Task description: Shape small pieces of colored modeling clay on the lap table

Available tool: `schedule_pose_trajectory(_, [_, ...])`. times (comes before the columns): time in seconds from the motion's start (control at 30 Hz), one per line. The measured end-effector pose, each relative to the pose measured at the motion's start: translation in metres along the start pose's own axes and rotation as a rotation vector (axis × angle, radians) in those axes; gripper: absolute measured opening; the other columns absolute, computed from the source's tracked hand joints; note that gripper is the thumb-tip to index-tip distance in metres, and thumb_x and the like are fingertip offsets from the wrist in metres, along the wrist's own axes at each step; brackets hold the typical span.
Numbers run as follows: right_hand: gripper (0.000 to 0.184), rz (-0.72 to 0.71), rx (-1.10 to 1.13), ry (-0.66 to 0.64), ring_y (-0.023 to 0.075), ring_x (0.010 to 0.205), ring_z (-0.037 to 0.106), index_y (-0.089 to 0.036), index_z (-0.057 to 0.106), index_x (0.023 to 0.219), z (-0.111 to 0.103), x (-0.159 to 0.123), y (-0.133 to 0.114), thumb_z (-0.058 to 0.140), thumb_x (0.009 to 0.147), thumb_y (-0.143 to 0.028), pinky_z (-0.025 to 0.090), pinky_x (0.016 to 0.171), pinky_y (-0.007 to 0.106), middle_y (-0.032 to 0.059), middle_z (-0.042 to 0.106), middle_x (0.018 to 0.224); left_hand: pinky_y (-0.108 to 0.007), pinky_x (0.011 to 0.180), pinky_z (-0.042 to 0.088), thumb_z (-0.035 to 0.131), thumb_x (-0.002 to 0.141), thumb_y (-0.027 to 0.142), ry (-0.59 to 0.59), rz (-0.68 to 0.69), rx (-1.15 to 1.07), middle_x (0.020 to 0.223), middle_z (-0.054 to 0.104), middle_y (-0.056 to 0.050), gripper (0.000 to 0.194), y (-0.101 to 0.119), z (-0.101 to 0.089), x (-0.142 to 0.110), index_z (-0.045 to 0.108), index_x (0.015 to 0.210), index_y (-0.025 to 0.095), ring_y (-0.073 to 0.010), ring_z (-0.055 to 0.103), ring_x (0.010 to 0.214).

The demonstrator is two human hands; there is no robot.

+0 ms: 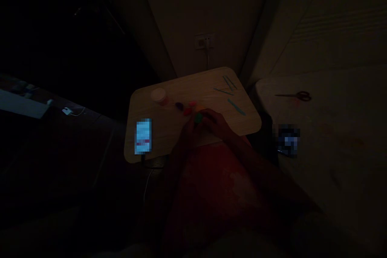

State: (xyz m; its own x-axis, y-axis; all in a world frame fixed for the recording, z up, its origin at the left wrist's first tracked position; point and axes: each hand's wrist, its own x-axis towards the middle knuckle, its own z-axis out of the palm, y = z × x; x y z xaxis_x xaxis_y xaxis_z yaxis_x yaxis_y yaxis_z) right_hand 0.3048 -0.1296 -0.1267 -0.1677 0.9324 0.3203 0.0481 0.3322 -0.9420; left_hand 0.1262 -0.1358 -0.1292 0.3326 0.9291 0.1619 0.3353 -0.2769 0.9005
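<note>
In dim light, a small green lump (198,118), apparently modelling clay, sits between my two hands over the front part of a small wooden-topped table (169,123). My left hand (189,127) is closed against its left side. Curled fingers of my right hand (215,122) meet it from the right; the exact grip is too dark to see. Just beyond my hands lie a red lump (188,111), a pink lump (192,104), a dark blue or purple lump (179,106) and an orange lump (199,108), partly covered by my right hand.
A lidded tub (159,96) stands at the table's back left. A lit phone (143,136) with a cable lies front left. Several thin teal sticks (236,107) lie at right. Scissors (298,96) rest on a pale surface right of the table. A wall socket (204,41) is behind.
</note>
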Motion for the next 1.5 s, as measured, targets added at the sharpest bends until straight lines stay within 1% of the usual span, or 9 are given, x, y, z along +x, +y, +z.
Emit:
schedule_pose_trajectory(0.33, [0.042, -0.077, -0.030, -0.057, 0.0231, 0.112, 0.067, -0.023, 0.071, 0.120, -0.001, 0.002, -0.004, 0.057, 0.098, -0.057, 0.051, 0.101, 0.039, 0.0090, 0.074, 0.120, -0.048, 0.119, 0.043, 0.045, 0.101, 0.062, 0.008, 0.017, 0.008, 0.143, 0.065, -0.014, 0.061, 0.010, -0.001, 0.000, 0.057, 0.143, 0.019, -0.0310, 0.060, 0.133])
schedule_pose_trajectory(0.47, [0.037, -0.012, -0.104, -0.046, 0.0200, 0.091, 0.065, -0.020, 0.069, 0.105, -0.001, 0.003, -0.003, 0.057, 0.098, -0.054, 0.052, 0.086, 0.034, 0.0059, 0.073, 0.099, -0.045, 0.110, 0.049, 0.051, 0.100, 0.058, 0.000, 0.048, 0.064, 0.132, 0.070, -0.014, 0.053, 0.013, -0.002, 0.001, 0.062, 0.135, 0.019, -0.0307, 0.066, 0.121])
schedule_pose_trajectory(0.6, [0.037, 0.029, -0.205, -0.091, 0.0177, 0.076, 0.059, -0.020, 0.065, 0.086, 0.001, 0.004, 0.000, 0.050, 0.102, -0.049, 0.048, 0.074, 0.031, 0.0033, 0.068, 0.083, -0.040, 0.089, 0.053, 0.051, 0.100, 0.058, 0.023, 0.026, 0.192, 0.099, 0.072, -0.011, 0.045, 0.013, -0.002, -0.001, 0.067, 0.111, 0.018, -0.0259, 0.067, 0.089])
schedule_pose_trajectory(0.83, [0.050, 0.037, -0.220, -0.174, 0.0181, 0.071, 0.056, -0.021, 0.063, 0.080, 0.001, 0.003, 0.006, 0.037, 0.105, -0.056, 0.046, 0.072, 0.032, 0.0041, 0.065, 0.077, -0.038, 0.088, 0.050, 0.052, 0.099, 0.059, 0.063, 0.028, 0.251, 0.097, 0.070, -0.010, 0.046, 0.010, -0.001, -0.003, 0.068, 0.113, 0.018, -0.0247, 0.062, 0.087])
schedule_pose_trajectory(1.1, [0.059, 0.026, -0.152, -0.236, 0.0161, 0.069, 0.053, -0.021, 0.059, 0.075, -0.001, 0.003, 0.002, 0.034, 0.103, -0.067, 0.046, 0.069, 0.030, 0.0016, 0.062, 0.073, -0.030, 0.066, 0.044, 0.051, 0.098, 0.063, 0.063, 0.036, 0.078, 0.069, 0.061, -0.002, 0.051, 0.021, -0.006, -0.003, 0.064, 0.078, 0.018, -0.0168, 0.054, 0.065])
schedule_pose_trajectory(1.2, [0.056, 0.005, -0.151, -0.211, 0.0181, 0.076, 0.056, -0.021, 0.061, 0.082, 0.001, 0.002, 0.001, 0.033, 0.104, -0.065, 0.049, 0.075, 0.032, 0.0034, 0.064, 0.080, -0.029, 0.059, 0.040, 0.054, 0.095, 0.066, 0.100, 0.011, 0.022, 0.064, 0.059, 0.000, 0.054, 0.020, -0.006, -0.002, 0.063, 0.073, 0.018, -0.0158, 0.051, 0.061])
schedule_pose_trajectory(1.3, [0.044, -0.063, -0.203, -0.166, 0.0227, 0.093, 0.060, -0.020, 0.063, 0.109, 0.005, -0.001, 0.000, 0.048, 0.101, -0.060, 0.050, 0.087, 0.037, 0.0093, 0.068, 0.105, -0.030, 0.058, 0.041, 0.055, 0.092, 0.070, 0.186, -0.046, -0.019, 0.065, 0.060, -0.002, 0.056, 0.015, -0.005, 0.000, 0.066, 0.075, 0.018, -0.0169, 0.052, 0.061])
schedule_pose_trajectory(1.4, [0.047, -0.101, -0.296, -0.159, 0.0259, 0.101, 0.059, -0.019, 0.057, 0.125, 0.008, -0.003, -0.002, 0.060, 0.096, -0.055, 0.050, 0.092, 0.040, 0.0136, 0.064, 0.117, -0.033, 0.065, 0.048, 0.054, 0.092, 0.071, 0.207, -0.081, -0.049, 0.074, 0.069, -0.005, 0.056, 0.007, -0.004, 0.003, 0.072, 0.085, 0.018, -0.0213, 0.061, 0.070])
schedule_pose_trajectory(1.5, [0.043, -0.107, -0.335, -0.156, 0.0273, 0.106, 0.058, -0.019, 0.054, 0.130, 0.010, -0.005, -0.004, 0.056, 0.099, -0.050, 0.049, 0.095, 0.041, 0.0149, 0.062, 0.121, -0.038, 0.079, 0.054, 0.049, 0.094, 0.072, 0.165, -0.075, -0.080, 0.090, 0.076, -0.010, 0.061, -0.002, -0.004, 0.002, 0.075, 0.100, 0.018, -0.0267, 0.068, 0.087])
